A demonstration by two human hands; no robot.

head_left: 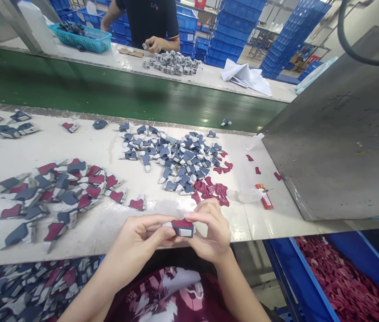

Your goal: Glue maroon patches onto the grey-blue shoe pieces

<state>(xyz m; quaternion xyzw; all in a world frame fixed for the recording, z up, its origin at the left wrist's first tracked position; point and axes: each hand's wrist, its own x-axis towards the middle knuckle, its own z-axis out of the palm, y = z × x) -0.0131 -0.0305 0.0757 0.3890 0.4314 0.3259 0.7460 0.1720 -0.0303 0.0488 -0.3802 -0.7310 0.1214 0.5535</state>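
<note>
Between my two hands, just above the table's front edge, is a small plastic part (183, 228) in navy and light grey with a dark red piece on its top. My left hand (149, 235) grips its left end between thumb and fingers. The fingers of my right hand (209, 228) close on its right end, one fingertip on the red piece. Beyond my hands lies a heap of navy and white parts (179, 156). Beside that heap is a small pile of loose dark red pieces (211, 190). Parts with red faces (89, 192) lie spread to the left.
An orange-red tube (265, 197) lies right of the red pieces, near a metal panel (340, 134). Below right stands a blue bin (310, 279) of red pieces. A green conveyor belt (109, 85) runs behind; across it a co-worker's hand (156, 44) holds a grey part.
</note>
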